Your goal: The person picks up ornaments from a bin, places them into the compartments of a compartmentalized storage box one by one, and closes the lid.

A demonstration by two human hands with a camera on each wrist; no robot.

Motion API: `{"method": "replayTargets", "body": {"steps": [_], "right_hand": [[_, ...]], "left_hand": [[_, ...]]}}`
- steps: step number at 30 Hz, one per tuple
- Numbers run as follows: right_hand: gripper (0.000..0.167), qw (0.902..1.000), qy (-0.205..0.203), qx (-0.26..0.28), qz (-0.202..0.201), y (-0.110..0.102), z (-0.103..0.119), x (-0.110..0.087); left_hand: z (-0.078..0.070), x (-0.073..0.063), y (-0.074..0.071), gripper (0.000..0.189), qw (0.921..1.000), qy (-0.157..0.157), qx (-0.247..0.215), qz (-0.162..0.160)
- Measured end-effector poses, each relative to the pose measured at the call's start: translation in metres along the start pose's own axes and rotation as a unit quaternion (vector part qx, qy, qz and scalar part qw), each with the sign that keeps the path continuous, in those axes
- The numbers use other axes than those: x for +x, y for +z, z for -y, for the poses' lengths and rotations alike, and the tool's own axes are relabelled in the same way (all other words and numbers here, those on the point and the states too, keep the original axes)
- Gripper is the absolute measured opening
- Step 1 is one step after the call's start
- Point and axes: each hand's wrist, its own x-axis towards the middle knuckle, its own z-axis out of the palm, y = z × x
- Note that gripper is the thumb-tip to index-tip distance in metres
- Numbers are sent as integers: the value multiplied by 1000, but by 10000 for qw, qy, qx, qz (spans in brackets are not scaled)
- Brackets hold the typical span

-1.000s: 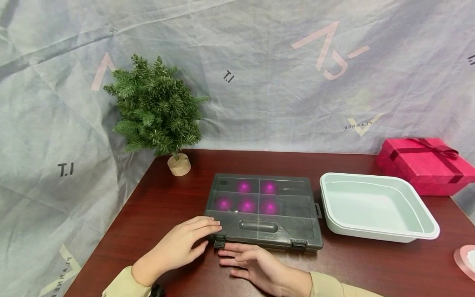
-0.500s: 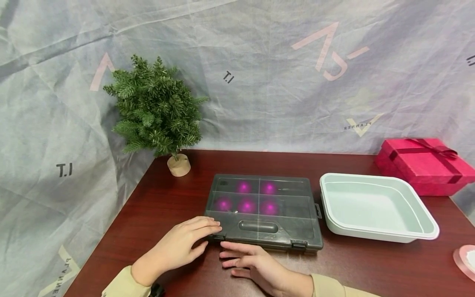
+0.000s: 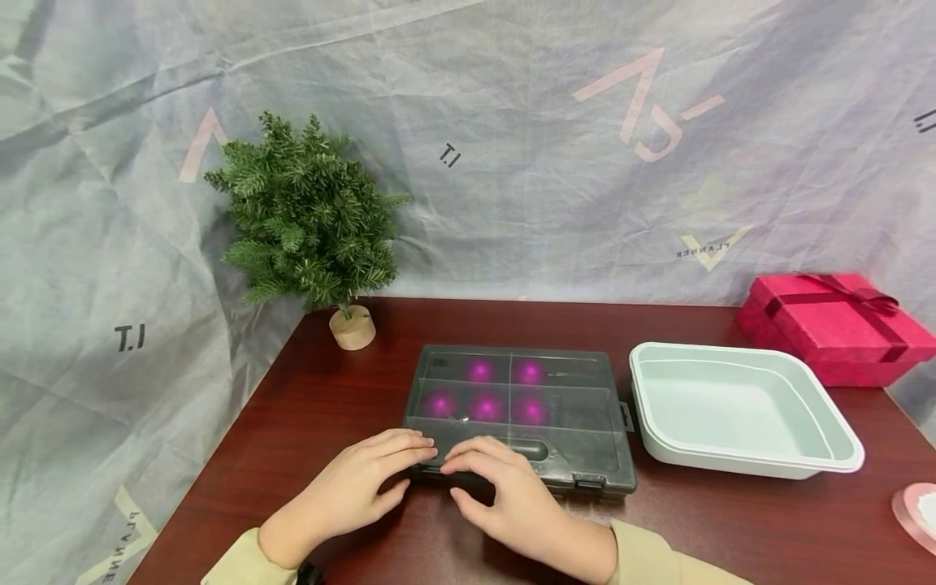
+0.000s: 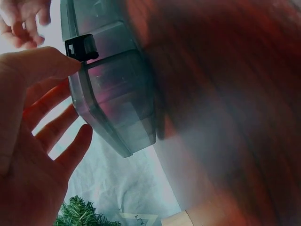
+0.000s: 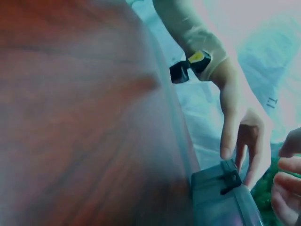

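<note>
A dark translucent compartment box (image 3: 578, 398) lies closed on the table, with several round magenta glows (image 3: 486, 406) showing through its lid. My left hand (image 3: 358, 479) rests its fairly straight fingers over the box's front left corner, the thumb apart from them by the front side. In the left wrist view, that thumb is right beside a black latch (image 4: 83, 48), which lies flat against the box. My right hand (image 3: 508, 496) holds its loosely bent fingers at the lid's front edge, thumb spread below, nothing between them. A second latch (image 3: 589, 481) sits at front right.
Right of the box stands a pale green tray (image 3: 746, 467); behind it is a red gift box (image 3: 826, 325) with a bow. A small artificial tree (image 3: 307, 219) stands at back left. A pink ribbon roll (image 3: 914, 516) lies at the right edge.
The left front latch, sticking outward a second ago, went flat against the box. My right hand has since risen from below the front edge to the lid's edge. My left hand stayed put.
</note>
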Motion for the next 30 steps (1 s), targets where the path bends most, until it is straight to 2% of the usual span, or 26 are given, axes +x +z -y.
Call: {"method": "replayTargets", "body": {"steps": [2,6,10,21,30], "right_hand": [[29,9972,-38,-743,-20,2,-2,3],[32,9831,115,-1820,157,7,-8,6],[34,9717,188,-2330,344,14,-12,8],[27,9633,276,-2666,172,25,-14,13],[23,9627,418,-2669,158,27,-13,15]], "left_hand": [[0,0,0,50,10000,-14,11,16],[0,-1,1,51,10000,-16,0,25],[0,0,1,51,10000,1,27,-1],[0,-3,3,53,9999,-51,-51,-100],[0,-1,3,53,9999,-22,-62,-118]]}}
